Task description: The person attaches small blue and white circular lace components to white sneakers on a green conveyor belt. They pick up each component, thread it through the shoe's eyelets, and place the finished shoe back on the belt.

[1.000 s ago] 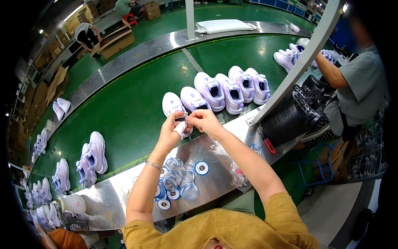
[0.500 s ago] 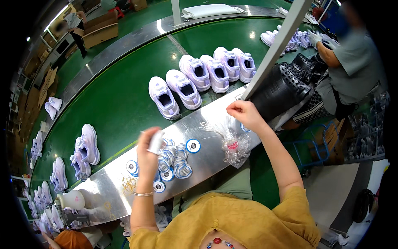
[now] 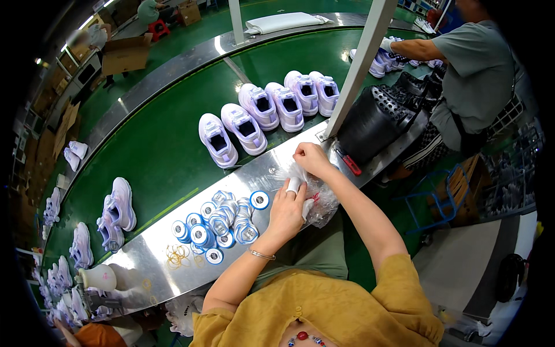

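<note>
My left hand [image 3: 286, 209], a bangle on its wrist, reaches over a bundle of thin clear plastic strands [image 3: 315, 188]. Its fingers are bent around a small white piece [image 3: 293, 185]; I cannot make out its kind. My right hand [image 3: 312, 159] is closed in a pinch above the strands' upper end, and whatever it pinches is too small to see. The bundle lies on a crinkled clear plastic bag [image 3: 324, 212] with a red mark. Left of my hands lies a pile of round blue-rimmed tags [image 3: 199, 234], with a single tag [image 3: 259, 200] apart from it.
Several white-lilac sneakers [image 3: 244, 128] stand on the green conveyor belt [image 3: 167, 150] beyond the metal ledge [image 3: 156, 248]. Yellow rubber bands [image 3: 177, 256] lie left of the tags. A metal post [image 3: 358, 69], red cutter [image 3: 351, 164] and black shoe lasts [image 3: 376, 121] are near a co-worker [image 3: 477, 69].
My left hand has moved right, from above the tags to the plastic strands, uncovering the pile. My right hand stays pinched above the strands. The co-worker's arm now reaches farther out over the belt.
</note>
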`<state>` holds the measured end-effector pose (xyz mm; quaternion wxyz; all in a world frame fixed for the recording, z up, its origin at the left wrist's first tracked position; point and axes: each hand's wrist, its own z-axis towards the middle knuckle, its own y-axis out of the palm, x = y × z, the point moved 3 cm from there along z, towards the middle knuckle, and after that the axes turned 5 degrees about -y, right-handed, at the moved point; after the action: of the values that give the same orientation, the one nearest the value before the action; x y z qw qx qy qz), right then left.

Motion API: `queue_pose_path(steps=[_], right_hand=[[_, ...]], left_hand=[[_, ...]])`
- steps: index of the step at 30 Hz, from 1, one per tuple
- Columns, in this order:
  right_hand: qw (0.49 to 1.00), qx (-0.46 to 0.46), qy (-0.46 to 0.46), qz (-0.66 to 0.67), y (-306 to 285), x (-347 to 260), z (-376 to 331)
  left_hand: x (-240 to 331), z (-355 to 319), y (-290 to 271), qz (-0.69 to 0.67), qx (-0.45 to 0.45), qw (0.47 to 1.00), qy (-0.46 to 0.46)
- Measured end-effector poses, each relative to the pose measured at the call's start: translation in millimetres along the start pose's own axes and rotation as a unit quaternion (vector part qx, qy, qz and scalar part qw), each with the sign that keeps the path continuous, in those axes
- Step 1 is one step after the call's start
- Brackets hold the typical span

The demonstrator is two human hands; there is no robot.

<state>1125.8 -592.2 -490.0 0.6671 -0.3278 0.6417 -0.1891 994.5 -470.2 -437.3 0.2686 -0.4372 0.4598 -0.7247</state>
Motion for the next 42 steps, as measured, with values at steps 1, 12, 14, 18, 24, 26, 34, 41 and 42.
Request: queue_pose_path(steps=[1,12,14,18,24,26,34,41,42], right_hand=[[1.000,0.015,-0.005,0.018,-2.1,2.3,-0.5],[0.998,-0.027,-0.052,-0.034,5.3,-13.4,20.4],[0.993,0.005,-0.061,0.097,-1.0,1.7,18.5],[0.922,0.092,-0.021,0.376,-5.8,8.1,7.1],[0.880,0.241,-0.104,0.396,-34.3,-17.3,17.9],[0.812,0.239,-0.147,0.511,-65.4,-45.5,17.4],[0.876,0.101,-0.072,0.467,-87.8,-59.3,-23.0],[0.982,-0.098,-0.142,0.077,-0.8,-75.9,-62.5],[0.981,-0.107,-0.158,0.022,12.3,-78.5,-59.2]], left_hand=[[0.3,1.1,4.8,-0.003,-0.004,1.000,-0.005],[0.5,15.6,11.4,0.006,-0.032,0.999,0.000],[-2.4,17.5,16.6,0.024,-0.064,0.998,0.010],[-2.3,18.8,24.7,0.002,-0.060,0.998,0.020],[-5.2,22.3,34.5,-0.007,-0.053,0.998,0.030],[-5.0,23.6,35.7,-0.014,-0.054,0.998,0.027],[-3.2,20.4,-5.1,-0.048,0.038,0.998,-0.004],[-57.4,-26.8,-54.7,-0.051,0.162,0.968,-0.183],[-58.3,-27.4,-54.7,-0.050,0.166,0.966,-0.190]])
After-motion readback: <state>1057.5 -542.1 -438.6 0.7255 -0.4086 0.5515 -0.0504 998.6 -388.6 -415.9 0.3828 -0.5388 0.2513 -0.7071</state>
